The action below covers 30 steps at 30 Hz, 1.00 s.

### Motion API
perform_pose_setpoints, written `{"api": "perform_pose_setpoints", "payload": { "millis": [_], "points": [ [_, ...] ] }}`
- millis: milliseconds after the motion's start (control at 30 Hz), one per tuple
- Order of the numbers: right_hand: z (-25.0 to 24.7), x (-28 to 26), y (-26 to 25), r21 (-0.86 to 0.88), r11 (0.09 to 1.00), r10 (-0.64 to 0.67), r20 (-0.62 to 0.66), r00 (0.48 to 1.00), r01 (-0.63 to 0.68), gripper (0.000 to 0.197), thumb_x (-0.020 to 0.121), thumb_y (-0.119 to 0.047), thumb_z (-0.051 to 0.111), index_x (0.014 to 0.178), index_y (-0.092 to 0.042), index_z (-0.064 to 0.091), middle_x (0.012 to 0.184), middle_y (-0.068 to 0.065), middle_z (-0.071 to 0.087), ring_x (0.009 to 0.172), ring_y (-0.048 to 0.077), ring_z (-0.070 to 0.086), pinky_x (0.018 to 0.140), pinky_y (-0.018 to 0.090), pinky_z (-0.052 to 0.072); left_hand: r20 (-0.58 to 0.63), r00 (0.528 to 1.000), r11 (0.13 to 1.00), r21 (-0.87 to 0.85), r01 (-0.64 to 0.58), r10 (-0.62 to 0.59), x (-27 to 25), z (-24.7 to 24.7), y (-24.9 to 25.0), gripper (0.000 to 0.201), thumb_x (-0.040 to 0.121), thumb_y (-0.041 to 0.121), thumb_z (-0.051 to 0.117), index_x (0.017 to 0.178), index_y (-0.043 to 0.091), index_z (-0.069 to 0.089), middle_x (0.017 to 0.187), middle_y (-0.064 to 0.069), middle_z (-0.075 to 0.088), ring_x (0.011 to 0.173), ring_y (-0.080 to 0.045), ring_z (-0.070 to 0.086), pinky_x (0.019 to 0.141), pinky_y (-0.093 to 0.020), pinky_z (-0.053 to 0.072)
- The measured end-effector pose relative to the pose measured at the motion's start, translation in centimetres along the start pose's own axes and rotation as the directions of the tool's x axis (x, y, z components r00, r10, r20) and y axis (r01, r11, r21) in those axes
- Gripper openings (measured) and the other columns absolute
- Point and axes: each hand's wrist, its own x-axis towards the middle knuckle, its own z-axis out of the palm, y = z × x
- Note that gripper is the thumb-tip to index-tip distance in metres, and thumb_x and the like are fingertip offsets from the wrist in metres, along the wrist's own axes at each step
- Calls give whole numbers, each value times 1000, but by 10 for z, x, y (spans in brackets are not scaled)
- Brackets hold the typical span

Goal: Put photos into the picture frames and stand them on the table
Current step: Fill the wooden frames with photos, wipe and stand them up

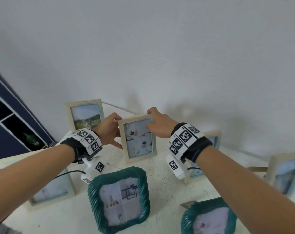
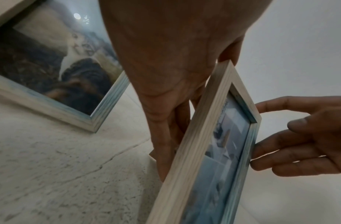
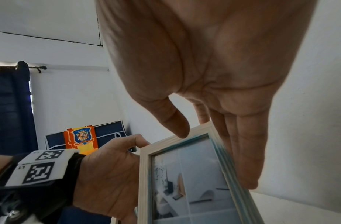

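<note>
Both hands hold one pale wooden frame (image 1: 137,138), which stands upright on the table (image 1: 162,176) toward its rear edge, near the wall (image 1: 160,48).

Left hand (image 1: 109,130): it grips the frame's left side. In the head view the thumb lies on the top left corner and the fingers curl behind the left rail. The left wrist view shows the fingers (image 2: 171,136) running down behind the frame's back.

Right hand (image 1: 157,126): it pinches the frame at its top right corner. In the head view the index finger hooks over the top edge while the thumb rests on the front near the glass. The right wrist view shows the thumb tip (image 3: 177,128) on the top rail and the other fingers, nearly straight, lying along the right rail.

The photo (image 1: 138,139) inside this frame is a grid of four pale interior shots.

Other frames on the table:
- A pale frame with a cat photo (image 1: 85,115) stands behind and left of the held frame, by the rear edge.
- A green ridged frame (image 1: 119,200) stands in front of the held frame, toward the near edge.
- A second green frame (image 1: 209,218) stands at the near right.
- More pale frames stand at the left (image 1: 52,191) and right (image 1: 285,174) edges; another is partly hidden behind the right wrist.

Labels: both wristbands (image 1: 88,139) carry black-and-white square code markers; no readable text. In the right wrist view, a red and yellow banner (image 3: 82,138) with a coat of arms hangs on a dark blue cabinet; no wording on it is legible.
</note>
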Motion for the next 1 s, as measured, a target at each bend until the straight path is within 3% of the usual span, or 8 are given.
{"api": "perform_pose_setpoints", "payload": {
  "millis": [200, 300, 433, 533, 633, 767, 867, 1000],
  "points": [
    [3, 2, 1, -11, 1000, -11, -6, 1000, 11, 53, 97, -24, 39, 146, -16, 19, 95, 8, 56, 77, 22, 59, 68, 32, 48, -39, 999, 997, 73, 7, -4, 2, -6, 4, 71, 70, 46, 44, 126, 2, 55, 112, -22, 60, 100, -33, 60, 83, -59, 54],
    [1, 0, 5, -26, 1000, 4, -1, 1000, -4, 60, 97, -26, 41, 151, -19, 14, 126, 13, 55, 104, 26, 59, 89, 35, 48, -79, 997, 982, 187, 18, -4, 3, -6, 11, 66, 69, 47, 45, 118, 5, 59, 100, -17, 68, 91, -29, 64, 90, -56, 52],
    [-15, -10, 6, -47, 999, -7, -3, 1000, 7, 65, 99, -30, 43, 154, -21, 11, 156, 5, 28, 136, 25, 38, 105, 30, 33, -105, 994, 929, 368, 51, -13, -2, -10, 27, 58, 81, 66, 42, 118, 24, 59, 104, -12, 74, 98, -26, 68, 87, -41, 50],
    [-40, -22, 11, -5, 1000, -10, -78, 997, 10, 52, 98, -33, 46, 147, -21, 33, 143, 4, 44, 117, 25, 57, 104, 38, 43, -178, 978, 916, 400, -29, 109, -6, -15, 42, 51, 97, 60, 36, 115, 20, 63, 106, -9, 69, 100, -24, 64, 86, -38, 49],
    [-67, -40, 26, 163, 987, 37, -175, 984, -8, 37, 98, -28, 48, 134, -18, 49, 115, 5, 59, 92, 23, 68, 92, 43, 53, -256, 865, 807, 538, -244, 432, -17, -4, 64, 36, 98, 43, 50, 111, 14, 66, 104, -5, 65, 95, -20, 60, 79, -34, 48],
    [-90, -60, 64, 141, 984, 145, -310, 940, -105, 29, 96, -28, 50, 123, -19, 56, 115, 4, 59, 97, 24, 59, 93, 40, 51, -128, 679, 534, 728, -431, 723, -38, 41, 91, 14, 93, 31, 62, 97, 20, 69, 90, 2, 67, 81, -13, 60, 72, -27, 47],
    [-91, -69, 92, 15, 968, 241, -335, 911, -250, 34, 96, -29, 50, 128, -18, 54, 133, 4, 51, 114, 24, 52, 96, 33, 41, 68, 765, 458, 766, -451, 640, -41, 95, 95, 14, 91, 33, 65, 97, 21, 68, 88, 1, 70, 75, -10, 64, 64, -22, 46],
    [-83, -80, 112, -42, 915, 377, -255, 890, -400, 39, 96, -21, 47, 133, -10, 49, 135, 10, 51, 112, 30, 55, 80, 28, 40, 238, 936, 341, 884, -319, 259, -21, 159, 79, 33, 92, 43, 64, 109, 16, 66, 94, 0, 73, 83, -11, 70, 70, -27, 58]
  ]
}}
